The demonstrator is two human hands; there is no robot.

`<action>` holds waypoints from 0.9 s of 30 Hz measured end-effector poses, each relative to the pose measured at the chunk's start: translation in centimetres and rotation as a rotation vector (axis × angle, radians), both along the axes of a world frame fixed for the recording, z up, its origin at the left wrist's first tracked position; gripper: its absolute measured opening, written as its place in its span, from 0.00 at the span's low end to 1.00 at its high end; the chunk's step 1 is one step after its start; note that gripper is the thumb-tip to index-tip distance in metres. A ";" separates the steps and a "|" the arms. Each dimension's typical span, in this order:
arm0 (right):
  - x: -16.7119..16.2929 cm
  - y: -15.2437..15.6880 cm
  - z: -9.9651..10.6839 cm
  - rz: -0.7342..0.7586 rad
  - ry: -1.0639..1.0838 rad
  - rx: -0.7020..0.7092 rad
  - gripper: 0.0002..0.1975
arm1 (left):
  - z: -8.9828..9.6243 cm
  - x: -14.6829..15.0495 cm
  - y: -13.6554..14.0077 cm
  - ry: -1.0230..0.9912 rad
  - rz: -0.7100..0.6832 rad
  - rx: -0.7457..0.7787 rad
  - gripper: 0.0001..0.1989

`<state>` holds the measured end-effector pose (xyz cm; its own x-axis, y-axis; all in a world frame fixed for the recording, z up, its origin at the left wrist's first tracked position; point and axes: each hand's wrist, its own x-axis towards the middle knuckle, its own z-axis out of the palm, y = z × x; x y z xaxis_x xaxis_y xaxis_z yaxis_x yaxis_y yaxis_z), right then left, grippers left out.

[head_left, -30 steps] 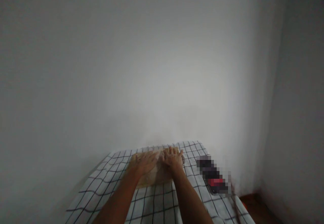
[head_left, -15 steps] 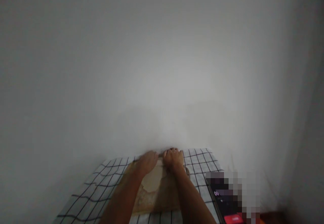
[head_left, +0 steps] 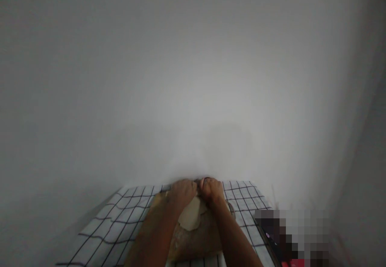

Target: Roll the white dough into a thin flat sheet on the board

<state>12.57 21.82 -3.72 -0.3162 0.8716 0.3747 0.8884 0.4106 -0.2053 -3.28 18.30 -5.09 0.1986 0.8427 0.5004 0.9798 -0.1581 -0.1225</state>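
A flat, pale sheet of dough [head_left: 189,218] lies on a wooden board [head_left: 193,249]; its far part is hidden by my hands. At the board's far edge, my left hand [head_left: 184,190] is closed, fingers curled over what looks like a rolling pin [head_left: 198,182]. Just beside it, my right hand [head_left: 212,188] is likewise closed on the pin. Only a small dark bit of the pin shows between the two hands, and the rest is covered. Both forearms reach forward over the board, one on each side of the dough.
Under the board is a white cloth with a dark grid [head_left: 111,218]. A phone [head_left: 273,243], partly blurred out, lies at the right edge of the cloth. A plain pale wall [head_left: 193,78] rises right behind the table.
My hands have come closer together, both still at the board's far edge. The board and dough sit slightly further right in view, and the phone appears lower and further right.
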 end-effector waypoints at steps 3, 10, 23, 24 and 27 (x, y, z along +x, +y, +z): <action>0.5 -2.2 -0.1 -0.010 -0.042 0.040 0.18 | 0.1 1.2 -1.9 -0.069 0.013 0.019 0.16; 2.6 -7.6 -0.7 0.010 0.002 0.077 0.22 | 0.7 2.9 -7.3 -0.173 -0.007 0.097 0.17; 4.5 -13.3 -1.5 -0.052 -0.003 -0.048 0.21 | -0.1 4.2 -14.0 -0.227 -0.065 0.093 0.21; 4.6 -13.7 -1.4 -0.049 -0.001 -0.032 0.20 | 0.0 4.3 -14.5 -0.229 -0.063 0.082 0.22; 5.0 -14.9 -0.7 -0.027 0.025 -0.004 0.17 | 0.5 4.4 -15.7 -0.232 -0.061 0.065 0.22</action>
